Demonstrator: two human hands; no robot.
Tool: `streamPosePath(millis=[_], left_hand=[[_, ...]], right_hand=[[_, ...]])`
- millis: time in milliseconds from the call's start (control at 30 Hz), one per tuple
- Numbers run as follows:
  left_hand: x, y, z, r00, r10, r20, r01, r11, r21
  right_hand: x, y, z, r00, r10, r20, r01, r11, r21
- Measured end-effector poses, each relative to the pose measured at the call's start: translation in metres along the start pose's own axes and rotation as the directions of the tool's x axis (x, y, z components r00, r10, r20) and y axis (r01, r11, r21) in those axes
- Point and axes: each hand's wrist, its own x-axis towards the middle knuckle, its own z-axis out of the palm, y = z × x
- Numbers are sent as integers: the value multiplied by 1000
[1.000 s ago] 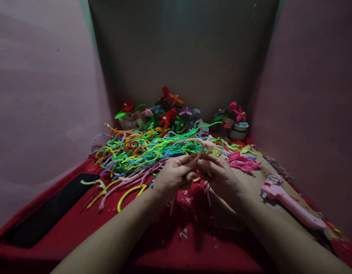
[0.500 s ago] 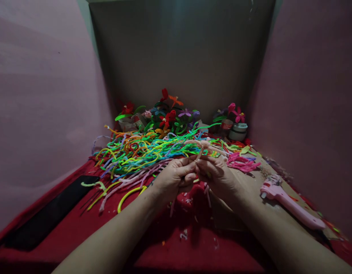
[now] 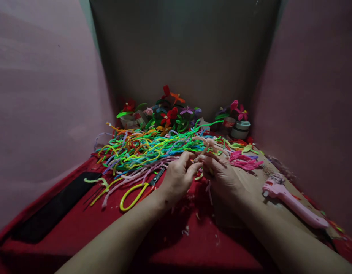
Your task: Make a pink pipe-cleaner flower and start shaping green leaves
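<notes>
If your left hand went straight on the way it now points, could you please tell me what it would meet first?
Probably the right hand, close by the fingertips of the left hand; whether the two already touch is unclear.

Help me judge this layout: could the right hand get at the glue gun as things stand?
Likely yes: the glue gun lies to the right of the right forearm, nothing seen standing between them. The right hand, though, holds a pale pink pipe cleaner and may need freeing.

A black slab (image 3: 56, 205) lies left, a pink glue gun (image 3: 294, 204) right, a jar (image 3: 240, 131) farther back.
</notes>
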Motion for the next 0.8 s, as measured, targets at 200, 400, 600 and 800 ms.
streamPosePath(millis=[200,400,600,800], left_hand=[[-5,-10,5,965,260,21,-214,744,633],[-3,-12,3,944,328,34,-275,727,630],[-3,-1,0,988,131,-79,-115,976,183],[-1,2,2,995,-93,-45,78,962,-263]], right_hand=[[-1,11,5,999,-19,-34,20,999,38],[-4,10,6,998,-56,25,56,998,0],[-7,5,4,995,-46,89,58,989,-133],[-1,5,1,995,6,95,1,998,-69]])
